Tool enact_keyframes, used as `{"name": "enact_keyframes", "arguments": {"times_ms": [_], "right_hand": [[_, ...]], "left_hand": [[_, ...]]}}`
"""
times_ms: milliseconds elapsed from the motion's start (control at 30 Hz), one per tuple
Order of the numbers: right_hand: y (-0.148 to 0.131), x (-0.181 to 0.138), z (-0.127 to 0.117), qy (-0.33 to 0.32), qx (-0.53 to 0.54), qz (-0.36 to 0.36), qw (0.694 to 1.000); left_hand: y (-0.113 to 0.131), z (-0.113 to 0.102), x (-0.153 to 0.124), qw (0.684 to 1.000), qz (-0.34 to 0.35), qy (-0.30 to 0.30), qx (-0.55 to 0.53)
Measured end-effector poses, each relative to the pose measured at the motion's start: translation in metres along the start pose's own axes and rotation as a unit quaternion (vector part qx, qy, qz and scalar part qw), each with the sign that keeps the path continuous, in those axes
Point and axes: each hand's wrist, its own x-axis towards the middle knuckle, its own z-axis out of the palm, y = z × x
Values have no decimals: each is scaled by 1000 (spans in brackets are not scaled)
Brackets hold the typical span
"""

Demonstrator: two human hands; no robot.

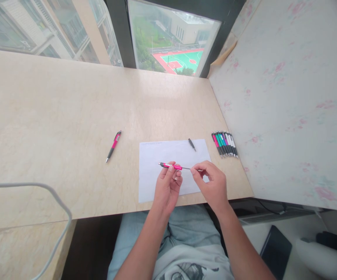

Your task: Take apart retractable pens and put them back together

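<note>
My left hand (168,184) is closed around a pink pen barrel (170,166), held level above a white sheet of paper (157,155). My right hand (211,181) pinches the thin refill (192,169) that sticks out of the barrel's right end. A small black pen tip piece (192,144) lies on the paper's far edge. A whole pink and black pen (113,146) lies on the beige table (54,116) to the left. A row of several pens (224,144) in pink, green, purple and white lies to the right of the paper.
A window runs along the table's far edge. A wall with pale flowered paper (288,97) stands close on the right. A grey cable (54,202) loops over the table's near left corner. A dark flat object (275,247) lies on the floor at lower right.
</note>
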Motion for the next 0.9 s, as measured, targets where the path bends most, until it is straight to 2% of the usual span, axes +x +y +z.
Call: {"name": "enact_keyframes", "arguments": {"times_ms": [167,333,533,800,900], "right_hand": [[-5,-1,2,-10,50,-5,999],[-4,0,0,-8,53,-65,996],[-4,2,-1,30,7,-137,990],[0,1,9,29,51,-29,998],[2,-1,11,26,68,-20,997]], "left_hand": [[-1,2,-1,999,-19,17,-20],[2,4,-1,998,-34,36,-48],[4,7,-3,999,-17,23,-36],[0,6,-3,997,-40,31,-54],[0,7,-3,995,-52,44,-72]]}}
